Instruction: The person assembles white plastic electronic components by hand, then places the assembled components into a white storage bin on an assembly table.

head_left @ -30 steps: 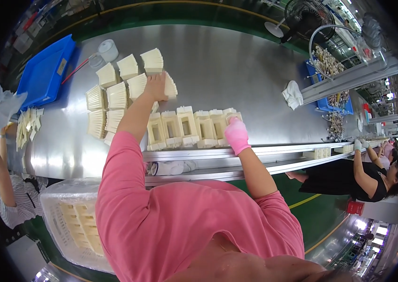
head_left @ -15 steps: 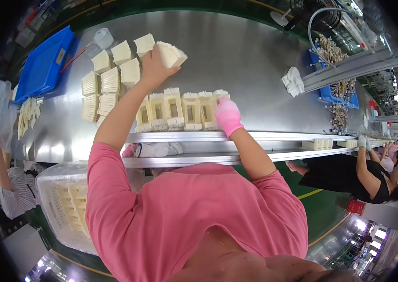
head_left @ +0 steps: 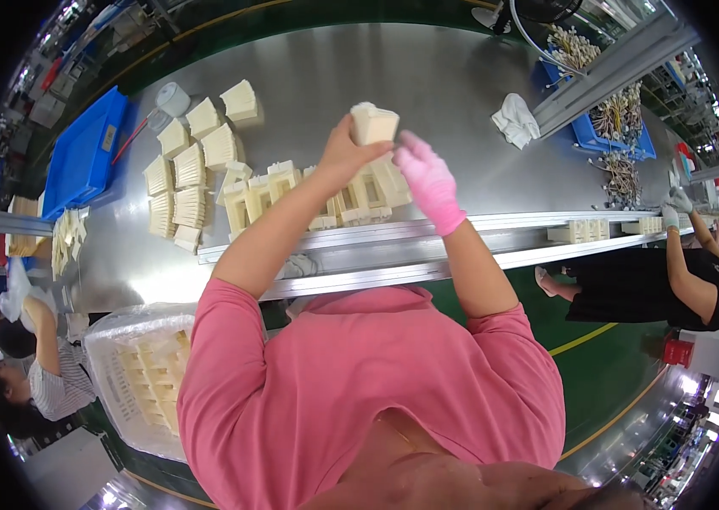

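Observation:
My bare left hand (head_left: 348,160) grips a cream bundle of thin plastic pieces (head_left: 376,127) above the table. Close to the bundle's right side is my right hand (head_left: 429,185) in a pink glove, its fingers stretched out and slightly blurred, holding nothing that I can see. Below both hands a row of cream rectangular plastic frames (head_left: 283,179) stands along the metal rail (head_left: 351,235); my left forearm hides part of it. Several fan-shaped cream bundles (head_left: 190,167) lie on the table at the left.
Further left are a blue tray (head_left: 79,157), a white tape roll (head_left: 172,99) and loose cream strips (head_left: 69,240). A plastic-lined crate (head_left: 113,399) of cream parts stands beside me. To the right lie a white cloth (head_left: 515,120) and blue bins of wired parts (head_left: 619,119). Co-workers sit on both sides.
My left hand has carried the bundle rightward and nearer, over the row of frames. My right hand has come off the row's end and risen beside the bundle. The view has turned somewhat.

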The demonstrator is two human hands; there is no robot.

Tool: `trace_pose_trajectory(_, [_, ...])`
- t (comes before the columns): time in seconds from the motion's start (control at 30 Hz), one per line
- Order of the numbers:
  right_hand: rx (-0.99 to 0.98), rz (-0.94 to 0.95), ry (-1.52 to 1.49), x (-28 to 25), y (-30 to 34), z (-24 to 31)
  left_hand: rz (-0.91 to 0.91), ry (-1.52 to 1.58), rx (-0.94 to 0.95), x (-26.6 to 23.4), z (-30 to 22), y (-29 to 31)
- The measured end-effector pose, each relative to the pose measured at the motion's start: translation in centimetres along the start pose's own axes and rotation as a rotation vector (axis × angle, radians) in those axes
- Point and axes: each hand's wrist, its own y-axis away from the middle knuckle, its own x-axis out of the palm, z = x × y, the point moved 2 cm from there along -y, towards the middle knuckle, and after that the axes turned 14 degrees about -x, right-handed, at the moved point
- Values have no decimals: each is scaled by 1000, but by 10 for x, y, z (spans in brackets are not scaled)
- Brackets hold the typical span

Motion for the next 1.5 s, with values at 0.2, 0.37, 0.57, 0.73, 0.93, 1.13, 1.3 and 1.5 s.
trace_pose_trajectory(0.2, [201, 4, -47, -49, -13, -8, 19, 138, 16, 98, 22, -21])
trace_pose_trajectory(0.37, [294, 66, 274, -69, -35, -32, 121, 177, 31, 143, 44, -48])
trace_pose_trajectory(0.57, [416, 240, 564, -73, -44, -113, 600, -606, -347, 150, 50, -53])
trace_pose_trajectory(0.73, [396, 308, 676, -65, -46, -107, 409, -1493, 398, 109, 46, -31])
trace_pose_trajectory(0.93, [293, 268, 628, -100, -70, -120, 452, -1560, 421, 100, 56, -42])
trace_pose_trajectory(1.13, [362, 497, 893, -112, -61, -152, 371, -941, 298, 96, -7, -25])
trace_pose_trajectory(1.3, [527, 361, 791, -108, -59, -141, 489, 176, -314, 68, -3, -16])
trace_pose_trajectory(1.5, [236, 448, 1114, -112, -56, -113, 1206, 1179, -458, 57, 20, -2])
